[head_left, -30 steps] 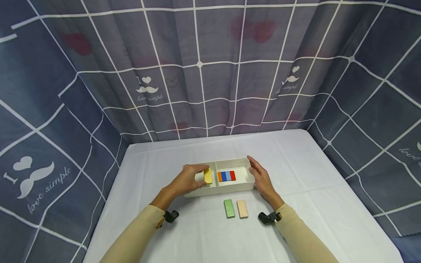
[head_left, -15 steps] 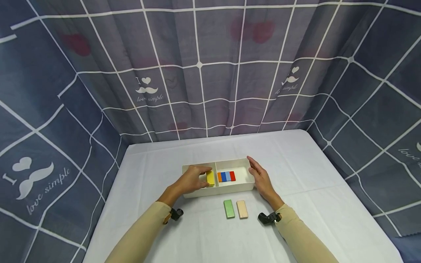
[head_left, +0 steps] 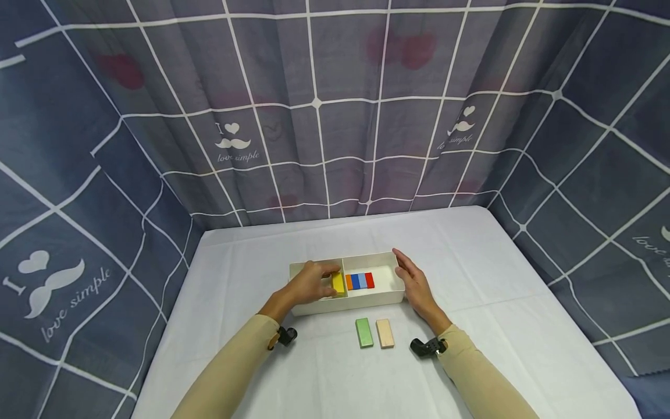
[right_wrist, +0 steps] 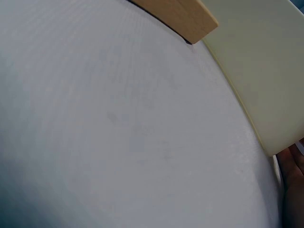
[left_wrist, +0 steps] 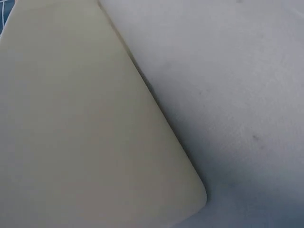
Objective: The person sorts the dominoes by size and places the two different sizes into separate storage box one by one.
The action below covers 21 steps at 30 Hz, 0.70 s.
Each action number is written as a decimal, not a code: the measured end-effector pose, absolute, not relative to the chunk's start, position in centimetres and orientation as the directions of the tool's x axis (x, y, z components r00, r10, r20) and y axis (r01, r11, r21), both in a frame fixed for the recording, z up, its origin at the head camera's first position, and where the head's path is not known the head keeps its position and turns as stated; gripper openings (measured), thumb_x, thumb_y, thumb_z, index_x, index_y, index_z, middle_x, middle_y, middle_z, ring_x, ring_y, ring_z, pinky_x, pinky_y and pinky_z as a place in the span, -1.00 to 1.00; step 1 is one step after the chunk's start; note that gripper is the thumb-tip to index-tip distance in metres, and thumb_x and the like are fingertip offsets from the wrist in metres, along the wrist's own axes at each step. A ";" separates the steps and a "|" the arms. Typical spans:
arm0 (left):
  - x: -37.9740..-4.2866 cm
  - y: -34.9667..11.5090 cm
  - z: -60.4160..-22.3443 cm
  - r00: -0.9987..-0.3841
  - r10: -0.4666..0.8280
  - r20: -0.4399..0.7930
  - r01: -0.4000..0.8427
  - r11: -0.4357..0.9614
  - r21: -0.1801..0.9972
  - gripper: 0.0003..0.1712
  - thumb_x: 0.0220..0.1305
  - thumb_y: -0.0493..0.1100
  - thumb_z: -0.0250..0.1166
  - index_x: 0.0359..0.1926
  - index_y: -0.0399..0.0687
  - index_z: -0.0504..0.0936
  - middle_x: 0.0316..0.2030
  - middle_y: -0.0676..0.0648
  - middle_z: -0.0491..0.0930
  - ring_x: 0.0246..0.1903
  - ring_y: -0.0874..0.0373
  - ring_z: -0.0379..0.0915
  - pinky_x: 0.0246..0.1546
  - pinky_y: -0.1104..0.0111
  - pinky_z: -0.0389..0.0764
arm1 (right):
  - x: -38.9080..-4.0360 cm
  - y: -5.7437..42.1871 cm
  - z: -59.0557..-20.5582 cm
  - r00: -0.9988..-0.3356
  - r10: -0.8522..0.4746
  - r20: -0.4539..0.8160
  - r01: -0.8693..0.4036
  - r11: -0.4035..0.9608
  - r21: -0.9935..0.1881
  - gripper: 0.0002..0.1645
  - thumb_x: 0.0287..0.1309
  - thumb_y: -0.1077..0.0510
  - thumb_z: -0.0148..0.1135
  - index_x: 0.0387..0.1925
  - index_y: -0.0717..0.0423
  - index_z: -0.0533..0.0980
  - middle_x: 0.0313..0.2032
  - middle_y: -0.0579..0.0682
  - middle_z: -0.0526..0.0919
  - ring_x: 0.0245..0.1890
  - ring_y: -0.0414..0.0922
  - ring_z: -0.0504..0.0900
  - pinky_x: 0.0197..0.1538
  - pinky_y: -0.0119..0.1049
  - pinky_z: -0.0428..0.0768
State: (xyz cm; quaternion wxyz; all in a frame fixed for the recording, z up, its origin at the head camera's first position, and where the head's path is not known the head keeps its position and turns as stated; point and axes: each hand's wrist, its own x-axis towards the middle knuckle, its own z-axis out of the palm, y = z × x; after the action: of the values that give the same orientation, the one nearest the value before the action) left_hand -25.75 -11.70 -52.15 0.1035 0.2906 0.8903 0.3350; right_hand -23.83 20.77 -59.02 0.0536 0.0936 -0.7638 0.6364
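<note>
The yellow block stands in the left compartment of the white box, at or just beside the divider; whether it touches the divider, or bears fully on the box floor, I cannot tell. The left hand pinches it, thumb at its near end and a finger at its far end. The step in hand looks like setting this block in place along the divider.

Across the divider, in the right compartment, four blocks sit in a row: orange, dark blue, light blue and red. The right hand lies along the box's right end, fingers extended toward its far right corner, seemingly steadying it and gripping no block. The hands are well apart, one at either end of the box.

The box lies about midway between the left and right edges of the worktop, well clear of its far edge. In front of the box's near wall lie a green block and a tan block, side by side and apart. The next move probably calls for seating the yellow block squarely, then spreading thumb and finger without nudging it.
</note>
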 end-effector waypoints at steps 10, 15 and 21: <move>-26.4 -11.3 -52.5 -0.811 0.585 -0.013 0.440 0.625 0.645 -0.26 0.27 -0.31 0.62 0.45 -0.20 0.62 0.37 -0.16 0.67 0.33 -0.08 0.66 0.37 0.13 0.68 | -23.8 20.7 -58.9 -0.978 -0.078 0.196 -0.207 0.183 -0.961 -0.37 0.73 0.21 -0.04 0.69 0.10 0.27 0.69 0.18 0.24 0.72 0.15 0.15 0.41 -0.80 0.20; -26.4 -11.1 -52.7 -0.810 0.586 -0.020 0.451 0.644 0.618 -0.26 0.24 -0.32 0.63 0.44 -0.20 0.63 0.35 -0.15 0.69 0.31 -0.04 0.66 0.38 0.13 0.67 | -23.8 20.6 -59.0 -0.976 -0.078 0.205 -0.216 0.180 -0.960 -0.37 0.72 0.22 -0.04 0.68 0.10 0.27 0.68 0.20 0.26 0.71 0.16 0.17 0.42 -0.78 0.22; -26.4 -10.9 -52.6 -0.796 0.605 -0.019 0.489 0.661 0.569 -0.24 0.23 -0.28 0.66 0.44 -0.13 0.65 0.32 -0.08 0.72 0.22 0.04 0.67 0.37 0.18 0.67 | -23.7 20.7 -58.9 -0.970 -0.075 0.232 -0.242 0.167 -0.956 -0.37 0.71 0.24 -0.03 0.68 0.12 0.28 0.66 0.24 0.30 0.70 0.19 0.20 0.43 -0.77 0.24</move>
State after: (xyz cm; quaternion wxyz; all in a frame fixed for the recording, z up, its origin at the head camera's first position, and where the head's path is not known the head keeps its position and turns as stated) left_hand -26.44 -10.86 -52.65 0.1037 0.3021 0.9055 0.2795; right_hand -23.69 20.67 -58.89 0.0654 0.1042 -0.7609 0.6371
